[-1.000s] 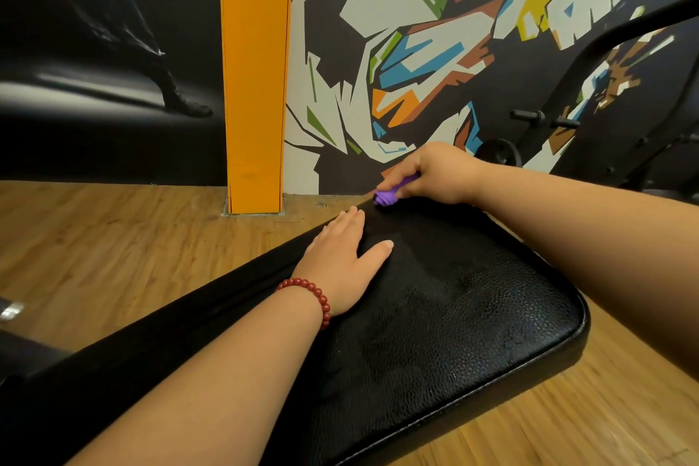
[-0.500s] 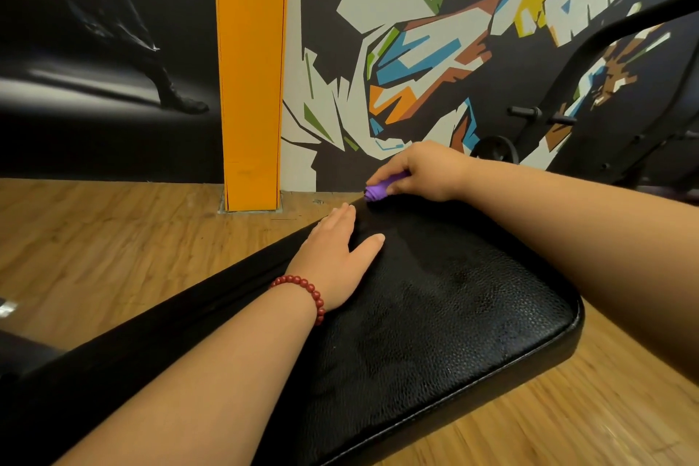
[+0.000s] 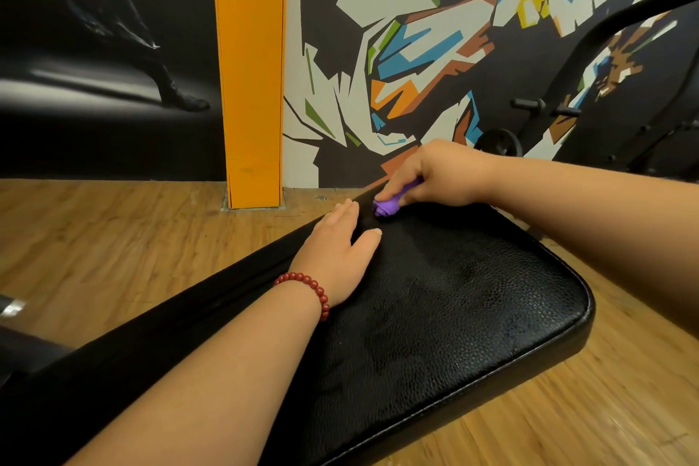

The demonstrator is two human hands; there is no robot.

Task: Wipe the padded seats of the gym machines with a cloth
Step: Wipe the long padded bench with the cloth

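1. Writing: the wall mural (image 3: 416, 30) is made of angular white, blue, orange, green and yellow shapes. The yellow and white blocks at its upper right may be letters, but they cannot be read.
2. Task item: the padded seat (image 3: 472, 314) is a long black pad with a pebbled, leather-like cover. It runs from the lower left to a rounded end at the right.
3. Right hand (image 3: 442, 174): its fingers (image 3: 397, 185) are curled round a bunched purple cloth (image 3: 386, 206) and grip it. The wad pokes out past the fingertips and sits against the seat at its far edge.
4. Left hand (image 3: 340, 253): it lies palm down on the seat, just beside the cloth but apart from it. Its fingers (image 3: 346, 214) are straight and pressed together, the thumb (image 3: 368, 238) is spread to the right, and it holds nothing.
5. Left wrist: it carries a red bead bracelet (image 3: 306, 286).
6. Surroundings:
   - A wooden plank floor (image 3: 94, 238) lies beneath the seat.
   - An orange pillar (image 3: 249, 68) stands against the wall beyond it.
   - A black machine frame (image 3: 605, 30) curves up at the right, with a small wheel (image 3: 499, 142) at its foot.
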